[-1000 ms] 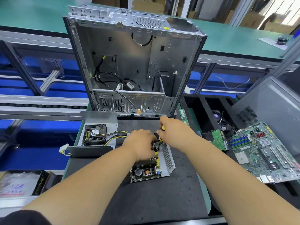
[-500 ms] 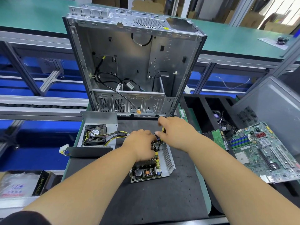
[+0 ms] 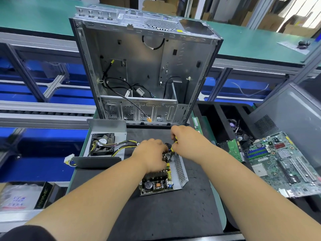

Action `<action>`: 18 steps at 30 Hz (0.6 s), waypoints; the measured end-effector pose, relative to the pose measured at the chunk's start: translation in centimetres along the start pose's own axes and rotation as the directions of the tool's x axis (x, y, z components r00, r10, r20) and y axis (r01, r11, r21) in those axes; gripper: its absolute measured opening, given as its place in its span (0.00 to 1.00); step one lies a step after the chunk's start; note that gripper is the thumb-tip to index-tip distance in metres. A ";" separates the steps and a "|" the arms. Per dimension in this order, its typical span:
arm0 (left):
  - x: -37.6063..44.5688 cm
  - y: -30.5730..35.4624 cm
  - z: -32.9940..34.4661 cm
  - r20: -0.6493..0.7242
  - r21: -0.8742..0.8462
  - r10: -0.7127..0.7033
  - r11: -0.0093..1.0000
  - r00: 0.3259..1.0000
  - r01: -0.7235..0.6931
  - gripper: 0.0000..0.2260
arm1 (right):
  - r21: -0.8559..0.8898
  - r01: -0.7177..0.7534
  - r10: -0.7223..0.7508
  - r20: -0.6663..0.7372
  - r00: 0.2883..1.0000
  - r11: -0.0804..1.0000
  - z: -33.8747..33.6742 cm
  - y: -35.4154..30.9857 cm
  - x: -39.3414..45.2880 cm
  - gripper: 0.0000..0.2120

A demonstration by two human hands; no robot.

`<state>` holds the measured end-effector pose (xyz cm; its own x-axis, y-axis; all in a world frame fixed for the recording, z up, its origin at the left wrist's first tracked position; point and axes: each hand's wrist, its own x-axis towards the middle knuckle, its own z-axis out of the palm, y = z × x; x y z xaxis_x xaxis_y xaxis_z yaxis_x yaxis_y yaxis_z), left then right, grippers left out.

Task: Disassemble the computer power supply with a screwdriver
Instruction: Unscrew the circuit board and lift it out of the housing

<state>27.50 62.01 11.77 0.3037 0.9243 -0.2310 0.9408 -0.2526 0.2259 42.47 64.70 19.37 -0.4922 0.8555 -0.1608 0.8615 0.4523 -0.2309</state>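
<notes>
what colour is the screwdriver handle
Yellow with black, on the screwdriver in the right hand; head view.

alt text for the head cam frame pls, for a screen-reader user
A person's right hand grips a yellow-handled screwdriver over an opened power supply on a black mat, while the left hand rests on its circuit board. Behind stands an empty computer case; the removed cover with fan lies left, a motherboard right.

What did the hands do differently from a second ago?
Hardly anything. The right hand slid a little lower on the yellow screwdriver, so less of the handle sticks out above it, and it still grips it. The left hand stays on the open power supply. The fan cover, computer case and green board did not move.
</notes>
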 end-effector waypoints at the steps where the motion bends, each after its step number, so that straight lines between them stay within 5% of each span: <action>1: 0.0 0.0 0.0 0.001 -0.001 0.000 1.000 1.000 0.000 0.23 | -0.013 -0.007 0.008 0.010 1.000 1.000 0.0 -0.1 0.0 0.05; 7: -0.1 0.0 0.0 0.009 -0.006 0.003 1.000 1.000 -0.003 0.26 | -0.336 -0.008 -0.034 -0.117 0.993 0.942 0.8 0.2 -0.1 0.15; 18: 0.0 0.0 0.0 0.001 -0.005 -0.002 1.000 1.000 0.002 0.25 | -0.010 -0.041 0.041 -0.053 0.998 0.999 0.1 0.3 -0.2 0.08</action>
<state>27.49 61.99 11.73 0.3017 0.9247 -0.2320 0.9408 -0.2493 0.2298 42.79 64.61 19.20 -0.4493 0.8854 -0.1192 0.8823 0.4188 -0.2148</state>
